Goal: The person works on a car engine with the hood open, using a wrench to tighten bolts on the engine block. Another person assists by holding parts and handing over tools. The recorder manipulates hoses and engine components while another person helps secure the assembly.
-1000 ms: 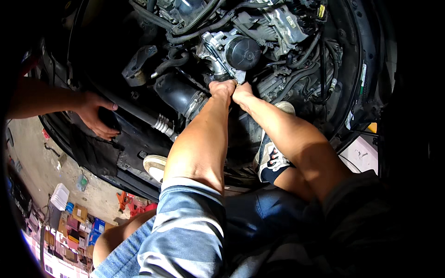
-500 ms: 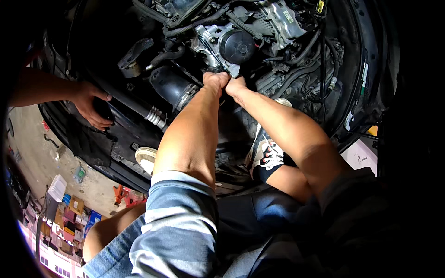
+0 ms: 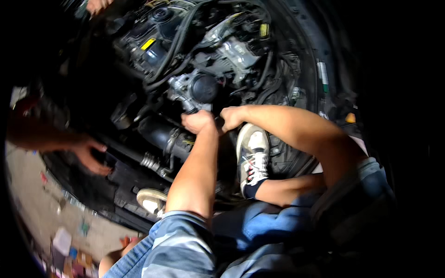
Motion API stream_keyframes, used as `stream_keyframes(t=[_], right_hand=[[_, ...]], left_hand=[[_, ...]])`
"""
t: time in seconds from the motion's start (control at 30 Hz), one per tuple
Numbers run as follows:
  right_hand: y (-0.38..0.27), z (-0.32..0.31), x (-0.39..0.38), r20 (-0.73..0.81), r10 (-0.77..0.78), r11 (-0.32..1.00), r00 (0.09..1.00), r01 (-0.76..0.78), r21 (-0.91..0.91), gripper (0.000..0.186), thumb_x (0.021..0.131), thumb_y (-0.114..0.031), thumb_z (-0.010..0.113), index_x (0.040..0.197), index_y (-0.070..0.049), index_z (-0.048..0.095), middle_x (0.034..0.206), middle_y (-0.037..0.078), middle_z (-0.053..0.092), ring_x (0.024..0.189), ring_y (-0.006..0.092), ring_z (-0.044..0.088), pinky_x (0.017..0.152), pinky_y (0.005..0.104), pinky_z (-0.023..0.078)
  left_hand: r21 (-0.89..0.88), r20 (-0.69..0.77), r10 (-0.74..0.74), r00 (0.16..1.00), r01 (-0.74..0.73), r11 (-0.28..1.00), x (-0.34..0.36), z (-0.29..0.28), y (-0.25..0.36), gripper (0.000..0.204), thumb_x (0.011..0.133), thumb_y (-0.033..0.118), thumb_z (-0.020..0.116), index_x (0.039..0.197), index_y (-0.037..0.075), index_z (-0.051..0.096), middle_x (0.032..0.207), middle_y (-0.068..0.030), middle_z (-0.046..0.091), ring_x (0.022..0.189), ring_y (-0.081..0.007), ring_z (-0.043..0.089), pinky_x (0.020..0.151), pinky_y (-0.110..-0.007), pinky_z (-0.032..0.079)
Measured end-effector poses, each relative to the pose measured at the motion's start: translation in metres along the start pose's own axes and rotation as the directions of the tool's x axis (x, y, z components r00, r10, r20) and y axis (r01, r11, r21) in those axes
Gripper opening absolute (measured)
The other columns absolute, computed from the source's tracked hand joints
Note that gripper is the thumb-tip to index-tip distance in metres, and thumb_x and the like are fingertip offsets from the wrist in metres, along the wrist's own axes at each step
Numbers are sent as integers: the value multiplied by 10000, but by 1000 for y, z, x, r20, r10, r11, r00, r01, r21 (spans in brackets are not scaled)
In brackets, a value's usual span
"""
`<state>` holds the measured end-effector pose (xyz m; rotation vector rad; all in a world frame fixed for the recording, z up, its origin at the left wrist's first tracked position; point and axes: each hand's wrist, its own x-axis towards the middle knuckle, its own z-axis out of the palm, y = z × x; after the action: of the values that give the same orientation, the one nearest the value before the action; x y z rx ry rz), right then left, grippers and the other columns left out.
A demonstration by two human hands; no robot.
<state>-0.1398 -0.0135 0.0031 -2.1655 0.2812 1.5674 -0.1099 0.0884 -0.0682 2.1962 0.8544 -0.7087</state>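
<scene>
Low on the silver metal housing [image 3: 181, 90] with its round black cap [image 3: 204, 89], my left hand [image 3: 198, 121] is closed, fingers curled out of sight beneath it. My right hand [image 3: 230, 118] is just to the right, also closed, beside a dark gap. What either one grips is hidden and smeared by motion. A wide black hose [image 3: 153, 136] with a metal clamp [image 3: 174, 136] runs below and left of them, and my sneaker [image 3: 252, 153] rests among engine parts under my right forearm.
A co-worker's hand [image 3: 90, 157] rests near the front edge at left; another hand [image 3: 97, 5] shows at the top. Hoses and a silver cover [image 3: 236, 53] fill the engine bay. Small boxes and a white tray [image 3: 61, 241] lie on the garage floor [image 3: 37, 199].
The view has swung, bringing more of the upper engine and another hand into sight. My right hand has shifted slightly away from my left, with its elbow bent farther out. The frame is now blurred.
</scene>
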Motion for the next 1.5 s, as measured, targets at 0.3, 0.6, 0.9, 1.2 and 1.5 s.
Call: stream_keyframes(t=[0.3, 0.6, 0.9, 1.2, 1.5], right_hand=[[186, -62, -235, -604, 366, 927, 708, -334, 170, 327, 837, -276, 638, 1038, -20, 659, 1031, 236, 659, 1007, 381, 630, 855, 456, 493], [368, 88, -245, -594, 801, 590, 78, -278, 758, 266, 832, -101, 671, 1073, 3, 627, 897, 118, 695, 860, 203, 654, 835, 303, 492], [390, 86, -228, -629, 733, 679, 258, -235, 695, 496, 712, -110, 701, 1184, -5, 588, 985, 170, 685, 910, 305, 658, 799, 346, 490], [386, 90, -213, -779, 559, 714, -285, -313, 626, 408, 771, -52, 639, 1157, 10, 522, 1055, 248, 586, 969, 440, 580, 864, 466, 461], [371, 70, -195, -803, 596, 777, 19, -263, 571, 371, 867, -300, 674, 1014, 36, 618, 949, 261, 654, 911, 411, 640, 792, 462, 483]], left_hand=[[-91, -94, 695, 713, -701, 707, -107, -7, 20, 553, 767, 67, 571, 1294, 12, 412, 1275, -237, 391, 1180, -404, 401, 975, -497, 332], [-497, 403, 782, 476, -603, 624, -140, 3, -9, 367, 847, -13, 547, 1211, -14, 494, 1093, -166, 537, 960, -280, 569, 905, -367, 451], [-560, 544, 752, 371, -507, 655, -154, 35, 5, 184, 966, 62, 525, 1133, -17, 528, 962, -94, 618, 872, -162, 589, 830, -281, 472], [-429, 634, 695, 339, -595, 680, -169, 30, 14, 202, 969, 95, 513, 1154, 17, 525, 981, -152, 645, 914, -227, 639, 841, -330, 492], [-373, 617, 682, 392, -618, 692, -167, 8, 24, 259, 955, 190, 521, 1144, 15, 553, 1013, -195, 660, 967, -327, 644, 876, -395, 487]])
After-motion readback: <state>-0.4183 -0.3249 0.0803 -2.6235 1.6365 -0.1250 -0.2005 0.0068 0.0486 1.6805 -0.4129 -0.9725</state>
